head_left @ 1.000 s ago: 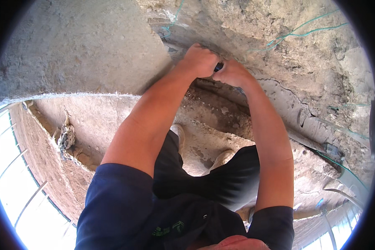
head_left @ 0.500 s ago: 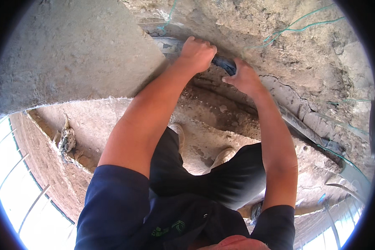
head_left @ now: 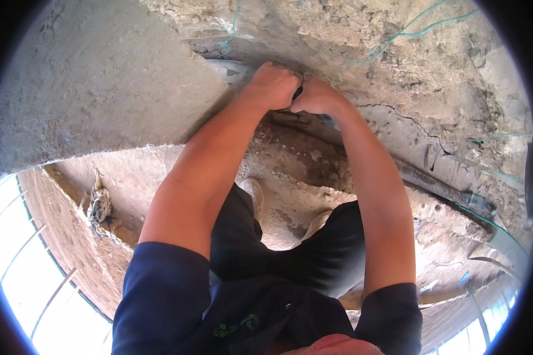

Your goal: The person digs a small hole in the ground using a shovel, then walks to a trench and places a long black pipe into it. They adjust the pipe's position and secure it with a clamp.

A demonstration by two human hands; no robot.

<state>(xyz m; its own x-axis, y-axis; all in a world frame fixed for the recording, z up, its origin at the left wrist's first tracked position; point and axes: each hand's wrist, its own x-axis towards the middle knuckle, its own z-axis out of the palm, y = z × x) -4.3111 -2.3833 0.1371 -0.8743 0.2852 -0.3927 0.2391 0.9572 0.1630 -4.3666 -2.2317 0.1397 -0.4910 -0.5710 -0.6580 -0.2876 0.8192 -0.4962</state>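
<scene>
Both my hands are together at the foot of the rough earthen wall. My left hand (head_left: pixel 273 86) is closed in a fist, knuckles up, over black, crumpled plastic-looking material (head_left: pixel 298 93). Right against it, my right hand (head_left: pixel 318 97) is closed on the same material, thumb toward the left hand. Only a small dark bit shows between the two fists. The material lies in line with a grey pipe (head_left: pixel 435 186) that runs along the wall base; whether it is wrapped around the pipe is hidden. A pale length (head_left: pixel 232 70) shows left of my left hand.
A large grey slab (head_left: pixel 100 77) slopes at the upper left. Thin green strings (head_left: pixel 417 34) hang on the cracked wall. My shoes (head_left: pixel 253 194) stand on a dirt ledge below. A knotted rag-like bundle (head_left: pixel 99 204) lies at left, and curved rods (head_left: pixel 53 302) stick out beyond.
My right hand has moved left along the black material until it meets my left hand, and its fingers have closed. The left hand stays closed near the same spot.
</scene>
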